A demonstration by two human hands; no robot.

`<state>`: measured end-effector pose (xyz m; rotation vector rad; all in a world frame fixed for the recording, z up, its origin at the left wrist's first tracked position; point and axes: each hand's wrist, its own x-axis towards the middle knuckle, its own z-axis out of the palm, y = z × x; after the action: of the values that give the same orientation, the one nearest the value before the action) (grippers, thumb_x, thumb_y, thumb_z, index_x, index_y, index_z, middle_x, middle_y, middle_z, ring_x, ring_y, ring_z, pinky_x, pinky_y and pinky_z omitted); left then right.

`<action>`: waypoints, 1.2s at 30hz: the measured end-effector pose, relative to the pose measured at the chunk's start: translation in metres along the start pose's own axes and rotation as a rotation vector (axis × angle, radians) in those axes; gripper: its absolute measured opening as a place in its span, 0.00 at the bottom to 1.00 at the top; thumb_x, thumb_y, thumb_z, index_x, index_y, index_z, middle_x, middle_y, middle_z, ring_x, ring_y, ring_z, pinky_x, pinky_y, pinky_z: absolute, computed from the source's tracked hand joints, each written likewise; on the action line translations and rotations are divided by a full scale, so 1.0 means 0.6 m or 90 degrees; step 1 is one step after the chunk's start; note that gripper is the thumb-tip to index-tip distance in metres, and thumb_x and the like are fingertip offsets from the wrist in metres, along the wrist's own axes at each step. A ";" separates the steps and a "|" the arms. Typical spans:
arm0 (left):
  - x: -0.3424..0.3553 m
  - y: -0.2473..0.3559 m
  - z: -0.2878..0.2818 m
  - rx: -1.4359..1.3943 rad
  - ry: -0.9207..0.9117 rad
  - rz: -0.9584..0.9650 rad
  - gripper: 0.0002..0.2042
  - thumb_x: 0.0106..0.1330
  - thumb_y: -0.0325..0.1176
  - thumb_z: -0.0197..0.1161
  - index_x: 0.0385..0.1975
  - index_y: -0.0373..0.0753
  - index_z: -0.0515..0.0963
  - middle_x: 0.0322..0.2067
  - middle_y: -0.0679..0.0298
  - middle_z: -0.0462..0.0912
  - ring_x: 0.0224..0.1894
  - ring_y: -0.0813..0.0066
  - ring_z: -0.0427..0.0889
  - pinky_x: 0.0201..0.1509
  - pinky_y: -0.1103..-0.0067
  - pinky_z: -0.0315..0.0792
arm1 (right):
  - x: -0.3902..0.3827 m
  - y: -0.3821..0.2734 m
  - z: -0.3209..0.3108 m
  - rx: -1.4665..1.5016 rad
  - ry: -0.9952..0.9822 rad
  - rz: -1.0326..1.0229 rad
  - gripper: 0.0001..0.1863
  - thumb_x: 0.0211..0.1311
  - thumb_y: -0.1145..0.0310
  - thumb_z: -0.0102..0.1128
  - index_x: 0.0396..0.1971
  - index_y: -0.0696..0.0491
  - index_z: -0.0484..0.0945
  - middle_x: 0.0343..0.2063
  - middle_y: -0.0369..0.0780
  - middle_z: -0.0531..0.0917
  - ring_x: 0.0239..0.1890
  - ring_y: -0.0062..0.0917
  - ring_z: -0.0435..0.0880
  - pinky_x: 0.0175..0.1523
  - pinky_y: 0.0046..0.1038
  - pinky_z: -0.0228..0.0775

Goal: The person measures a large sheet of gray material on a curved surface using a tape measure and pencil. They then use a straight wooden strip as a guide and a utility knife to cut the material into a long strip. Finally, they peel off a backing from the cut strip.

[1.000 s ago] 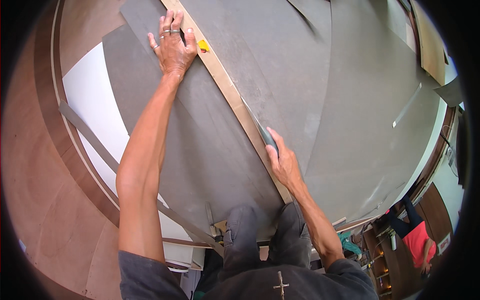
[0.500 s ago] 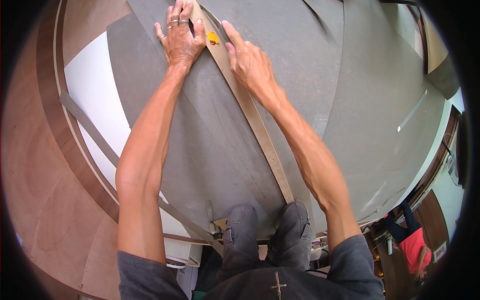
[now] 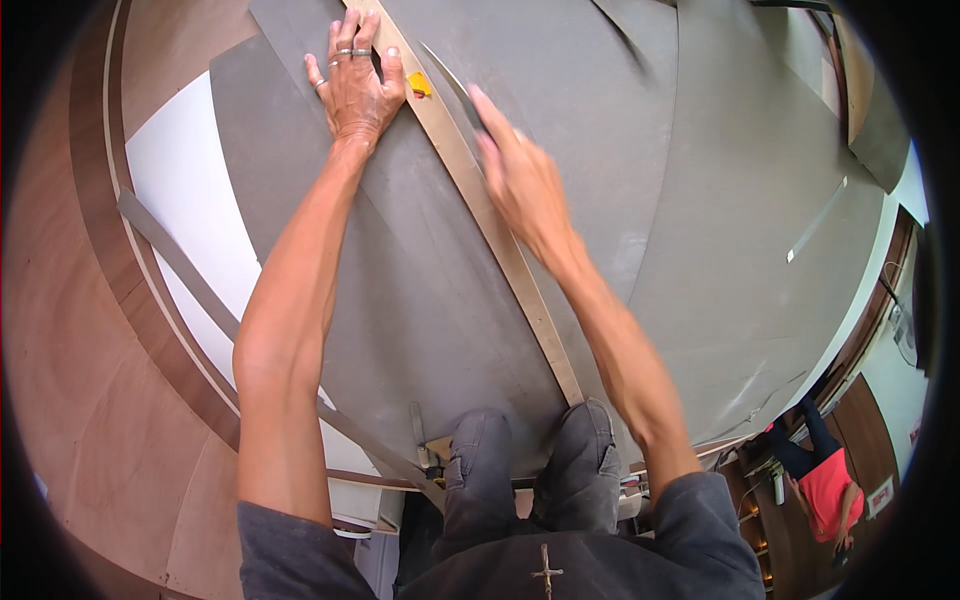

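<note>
My left hand (image 3: 362,95), with rings on it, lies flat with fingers spread at the upper left. Its fingertips and thumb press against a long, straight tan strip (image 3: 490,215) that crosses a large grey sheet (image 3: 400,290) diagonally. A yellow patch (image 3: 419,85) marks the strip beside my thumb. On the right side of the strip, my right hand (image 3: 522,180) is closed, slightly blurred, around a knife whose long thin blade (image 3: 446,68) points up and left. The knife's handle is hidden in my fist.
My knees (image 3: 480,450) rest on the sheet near the strip's lower end. A narrow grey offcut (image 3: 180,260) and a white sheet (image 3: 190,150) lie at the left. A hammer-like tool (image 3: 422,440) sits by my left knee. Another person (image 3: 828,490) is at the lower right.
My right hand has moved down and right, drawing the knife back along the strip. My left hand stays pressed in place.
</note>
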<state>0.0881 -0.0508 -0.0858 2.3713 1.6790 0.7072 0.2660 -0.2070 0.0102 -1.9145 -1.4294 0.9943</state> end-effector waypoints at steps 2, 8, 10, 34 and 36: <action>0.009 0.023 -0.006 0.032 -0.034 -0.006 0.27 0.69 0.43 0.52 0.69 0.47 0.66 0.72 0.61 0.63 0.76 0.58 0.57 0.78 0.48 0.38 | 0.080 0.011 0.037 -0.043 0.053 -0.069 0.26 0.73 0.66 0.54 0.70 0.39 0.67 0.28 0.52 0.82 0.29 0.46 0.82 0.34 0.44 0.73; -0.003 0.013 -0.010 0.061 -0.057 -0.015 0.27 0.69 0.40 0.52 0.68 0.42 0.66 0.72 0.56 0.63 0.75 0.53 0.57 0.79 0.49 0.39 | 0.018 0.019 0.018 -0.022 -0.031 -0.008 0.28 0.73 0.66 0.54 0.71 0.37 0.65 0.28 0.52 0.83 0.30 0.49 0.82 0.36 0.48 0.72; -0.004 0.017 -0.014 0.047 -0.060 -0.018 0.27 0.68 0.39 0.53 0.68 0.42 0.66 0.72 0.56 0.63 0.75 0.52 0.57 0.79 0.48 0.39 | -0.140 0.071 -0.002 0.003 -0.050 0.030 0.31 0.73 0.69 0.54 0.73 0.34 0.62 0.34 0.51 0.83 0.34 0.48 0.82 0.39 0.45 0.73; -0.003 0.002 -0.002 0.012 -0.010 -0.006 0.28 0.67 0.46 0.53 0.70 0.60 0.64 0.74 0.71 0.61 0.77 0.65 0.56 0.77 0.44 0.37 | -0.387 0.098 -0.089 0.053 -0.174 0.263 0.27 0.72 0.74 0.52 0.70 0.46 0.67 0.62 0.51 0.76 0.61 0.47 0.78 0.64 0.38 0.72; 0.003 0.006 -0.003 0.014 -0.010 -0.004 0.28 0.67 0.45 0.53 0.70 0.59 0.64 0.74 0.71 0.60 0.77 0.65 0.56 0.77 0.45 0.36 | -0.419 0.122 -0.125 0.023 -0.108 0.254 0.26 0.72 0.74 0.53 0.68 0.46 0.71 0.62 0.50 0.77 0.64 0.43 0.77 0.66 0.36 0.70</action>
<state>0.0907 -0.0508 -0.0828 2.3787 1.6948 0.6703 0.3270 -0.4684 0.0556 -2.1796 -1.1259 1.3833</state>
